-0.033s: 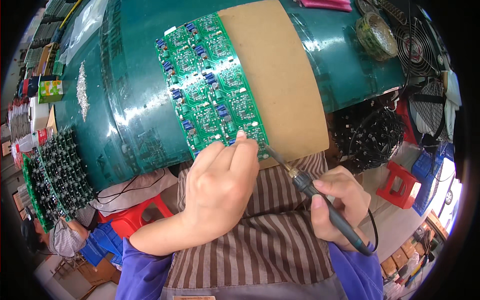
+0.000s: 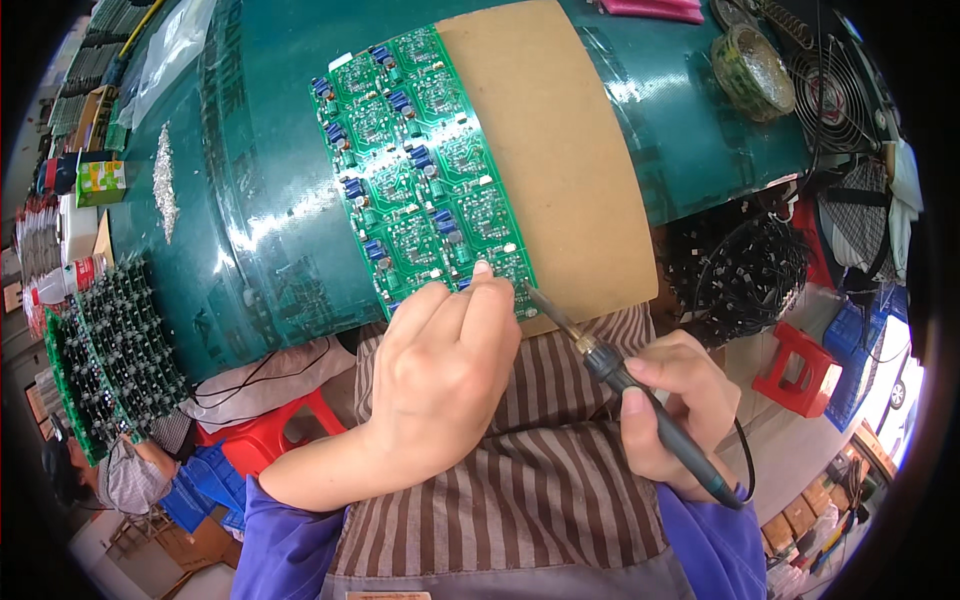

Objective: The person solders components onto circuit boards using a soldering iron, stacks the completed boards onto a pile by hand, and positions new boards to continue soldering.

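Note:
A green circuit board panel (image 2: 400,165) with rows of blue and dark parts lies on a tan board (image 2: 560,150). My left hand (image 2: 435,375) rests over the panel's near end, its fingers curled. One fingertip presses on the panel; whatever the fingers may hold is hidden beneath them. In my right hand (image 2: 685,405) is a soldering iron (image 2: 655,415), gripped by its dark handle between thumb and fingers. Its tip points up and left and meets the panel's near right edge, close to my left fingertip. A black cord runs from the handle's lower end.
The green mat (image 2: 270,190) bears a pile of small silvery bits (image 2: 165,185). A tape roll (image 2: 752,75) and a fan (image 2: 830,95) stand far right. Black cables (image 2: 735,265) bunch below the table's right edge. Stacked circuit boards (image 2: 120,350) stand at left, near a red stool (image 2: 265,440).

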Available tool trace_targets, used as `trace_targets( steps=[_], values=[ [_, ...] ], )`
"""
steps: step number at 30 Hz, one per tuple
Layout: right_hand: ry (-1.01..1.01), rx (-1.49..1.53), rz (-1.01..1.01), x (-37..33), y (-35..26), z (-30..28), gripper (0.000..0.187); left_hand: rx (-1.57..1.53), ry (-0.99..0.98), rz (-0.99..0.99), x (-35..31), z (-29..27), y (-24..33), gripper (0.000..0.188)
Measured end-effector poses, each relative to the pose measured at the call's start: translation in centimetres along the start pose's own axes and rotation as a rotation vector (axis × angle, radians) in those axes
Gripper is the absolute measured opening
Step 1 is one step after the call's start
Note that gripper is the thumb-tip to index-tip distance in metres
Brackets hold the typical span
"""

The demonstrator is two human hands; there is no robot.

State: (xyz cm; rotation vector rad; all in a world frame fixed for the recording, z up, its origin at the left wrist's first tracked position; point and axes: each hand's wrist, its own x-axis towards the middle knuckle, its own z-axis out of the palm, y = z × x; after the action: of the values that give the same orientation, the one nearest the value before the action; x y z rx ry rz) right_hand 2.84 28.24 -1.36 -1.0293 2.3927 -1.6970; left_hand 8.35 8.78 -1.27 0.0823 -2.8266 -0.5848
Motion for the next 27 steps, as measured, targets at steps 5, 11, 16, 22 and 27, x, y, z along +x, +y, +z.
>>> trace_targets(
  steps=[5, 11, 16, 22, 27],
  values=[
    [0.001, 0.011, -0.003, 0.2, 0.0, 0.1, 0.019, -0.021, 0.011, 0.001, -0.2, 0.4, 0.0, 0.018],
    [-0.015, 0.004, -0.01, 0.8, -0.2, 0.1, 0.018, 0.067, -0.012, 0.035, -0.7, 0.5, -0.3, 0.021],
    [-0.028, -0.019, 0.032, 0.8, -0.7, -0.9, 0.019, 0.089, -0.065, 0.004, -0.5, -0.1, 0.0, 0.019],
    [0.165, -0.142, 0.128, 1.4, 0.8, -4.1, 0.021, 0.015, -0.111, -0.024, -0.2, -1.0, 0.1, 0.017],
    [0.796, -0.401, 0.014, 5.1, 8.1, -7.4, 0.017, 0.024, -0.16, 0.054, -0.3, -0.8, -0.6, 0.023]
  ],
)
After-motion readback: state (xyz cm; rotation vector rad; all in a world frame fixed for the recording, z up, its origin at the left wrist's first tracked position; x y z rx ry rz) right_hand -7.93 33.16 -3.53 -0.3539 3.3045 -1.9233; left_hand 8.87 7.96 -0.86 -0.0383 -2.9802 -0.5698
